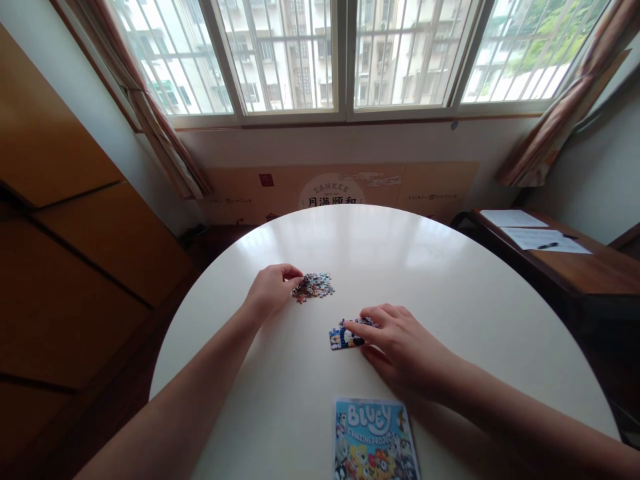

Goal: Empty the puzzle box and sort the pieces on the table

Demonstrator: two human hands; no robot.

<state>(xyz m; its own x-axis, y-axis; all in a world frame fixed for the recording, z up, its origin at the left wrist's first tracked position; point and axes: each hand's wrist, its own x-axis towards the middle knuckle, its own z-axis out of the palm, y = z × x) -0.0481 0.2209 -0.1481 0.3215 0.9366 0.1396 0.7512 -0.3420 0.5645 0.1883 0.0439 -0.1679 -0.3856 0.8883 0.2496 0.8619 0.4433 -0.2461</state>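
Bare hands touch puzzle pieces point(316, 285) on a round white table point(430, 267).

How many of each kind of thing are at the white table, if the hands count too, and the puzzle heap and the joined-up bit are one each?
Hands, left hand and right hand: 2
Heap of puzzle pieces: 1
Joined-up puzzle bit: 1
Blue Bluey picture: 1
Total: 5
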